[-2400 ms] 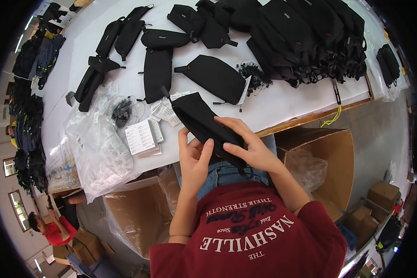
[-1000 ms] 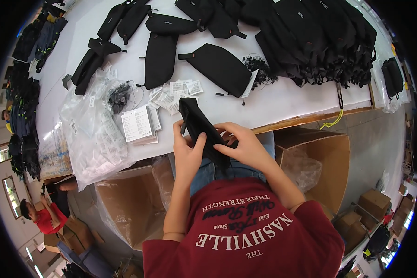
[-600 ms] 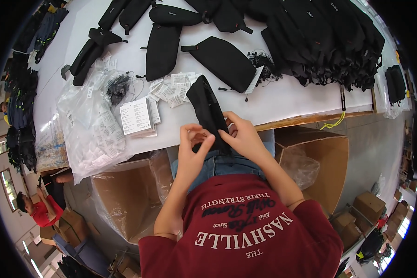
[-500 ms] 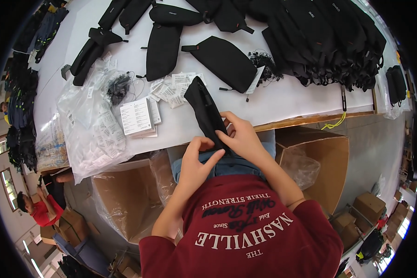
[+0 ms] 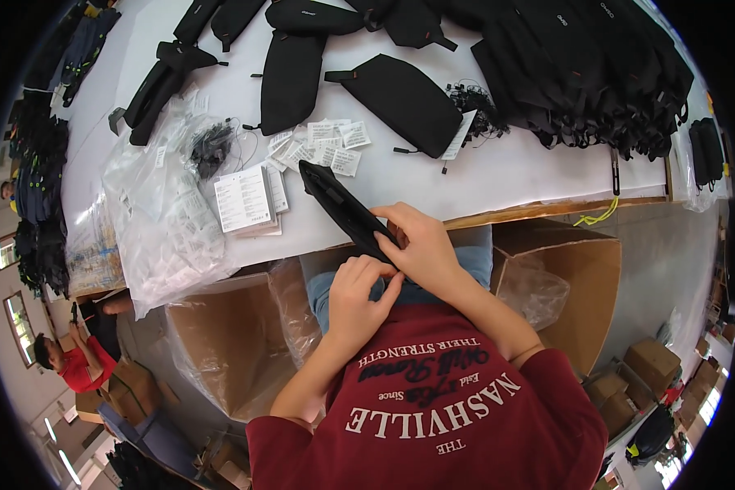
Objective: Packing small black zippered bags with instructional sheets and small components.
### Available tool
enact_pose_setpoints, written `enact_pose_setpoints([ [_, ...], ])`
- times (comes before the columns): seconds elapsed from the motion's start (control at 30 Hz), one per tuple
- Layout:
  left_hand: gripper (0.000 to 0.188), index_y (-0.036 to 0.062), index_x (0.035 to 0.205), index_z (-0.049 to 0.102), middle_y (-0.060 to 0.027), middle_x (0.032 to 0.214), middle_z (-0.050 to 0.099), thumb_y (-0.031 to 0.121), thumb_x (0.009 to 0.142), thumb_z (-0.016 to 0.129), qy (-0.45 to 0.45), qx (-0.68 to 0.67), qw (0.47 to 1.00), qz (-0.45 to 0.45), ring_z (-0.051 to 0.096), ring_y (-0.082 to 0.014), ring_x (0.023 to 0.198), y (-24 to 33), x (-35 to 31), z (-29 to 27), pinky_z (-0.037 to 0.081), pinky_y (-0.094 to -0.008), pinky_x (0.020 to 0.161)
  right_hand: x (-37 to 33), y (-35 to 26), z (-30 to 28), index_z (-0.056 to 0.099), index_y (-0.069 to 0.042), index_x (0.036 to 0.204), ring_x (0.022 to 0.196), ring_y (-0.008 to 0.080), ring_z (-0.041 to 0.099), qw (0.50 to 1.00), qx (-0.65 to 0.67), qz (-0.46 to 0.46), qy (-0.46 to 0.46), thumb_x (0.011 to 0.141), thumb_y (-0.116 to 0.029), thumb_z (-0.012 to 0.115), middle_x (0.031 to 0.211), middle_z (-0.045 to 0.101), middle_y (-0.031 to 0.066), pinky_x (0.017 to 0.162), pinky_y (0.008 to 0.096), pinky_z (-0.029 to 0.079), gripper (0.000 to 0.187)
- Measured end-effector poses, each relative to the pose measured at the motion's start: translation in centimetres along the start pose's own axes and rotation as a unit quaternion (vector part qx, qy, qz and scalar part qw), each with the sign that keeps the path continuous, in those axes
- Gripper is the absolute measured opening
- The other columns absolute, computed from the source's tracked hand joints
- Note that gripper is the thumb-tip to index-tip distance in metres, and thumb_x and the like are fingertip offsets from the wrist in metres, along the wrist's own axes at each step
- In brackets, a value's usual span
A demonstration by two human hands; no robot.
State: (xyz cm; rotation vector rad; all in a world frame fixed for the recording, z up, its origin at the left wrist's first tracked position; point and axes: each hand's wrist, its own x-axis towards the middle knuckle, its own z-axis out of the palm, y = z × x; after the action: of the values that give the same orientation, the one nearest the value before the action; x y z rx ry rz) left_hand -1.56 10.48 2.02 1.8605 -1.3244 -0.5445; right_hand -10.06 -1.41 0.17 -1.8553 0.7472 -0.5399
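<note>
Apparently for steadiness, a slim black pouch point(image 5: 343, 206) is pinched near its lower end by the right hand point(image 5: 425, 249), thumb and fingers closed on it. Beyond those fingertips, the pouch is angled up and leftward against the white table point(image 5: 420, 192). Below them, the left hand's point(image 5: 358, 300) fingertips are nearly joined; whether anything is gripped cannot be told.

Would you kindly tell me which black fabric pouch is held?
The narrow black fabric pouch in the right hand; the other pouches on the white table are unheld.
</note>
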Motion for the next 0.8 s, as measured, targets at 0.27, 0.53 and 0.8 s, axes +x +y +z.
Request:
enact_pose_setpoints([
  [0.27,0.03,0.0054,0.099,0.061,-0.0081,0.106,0.057,0.008,0.071,0.072,0.071,0.091,0.992,0.052,0.051,-0.0279,0.103,-0.2,1.4,-1.6,0.037,-0.0405,0.091,0.1,-0.1,-1.9,0.069,-0.007,0.104,0.053,0.0134,0.047,0.999,-0.039,-0.035,0.011,0.078,-0.004,0.067,0.073,0.049,0.0042,0.051,0.0264,0.039,0.025],
  [0.53,0.035,0.0091,0.107,0.06,-0.0065,0.116,0.055,0.01,0.073,0.068,-0.055,0.207,0.974,0.08,0.045,-0.0248,0.118,-2.3,1.5,-1.6,0.024,-0.0455,0.108,0.9,1.0,-3.3,0.071,-0.007,0.102,0.057,0.0081,0.043,0.997,0.033,0.059,0.047,0.082,-0.007,0.066,0.071,0.047,0.0016,0.053,0.0226,0.037,0.021],
  [0.8,0.041,0.0114,0.113,0.058,-0.0031,0.126,0.051,0.013,0.074,0.069,0.021,0.17,0.982,0.08,0.04,-0.025,0.122,-1.8,2.4,-1.0,0.024,-0.0451,0.106,0.9,1.1,-3.4,0.071,-0.007,0.104,0.057,0.007,0.043,0.996,0.069,0.055,0.034,0.083,-0.009,0.066,0.07,0.047,0.0009,0.053,0.022,0.036,0.021],
])
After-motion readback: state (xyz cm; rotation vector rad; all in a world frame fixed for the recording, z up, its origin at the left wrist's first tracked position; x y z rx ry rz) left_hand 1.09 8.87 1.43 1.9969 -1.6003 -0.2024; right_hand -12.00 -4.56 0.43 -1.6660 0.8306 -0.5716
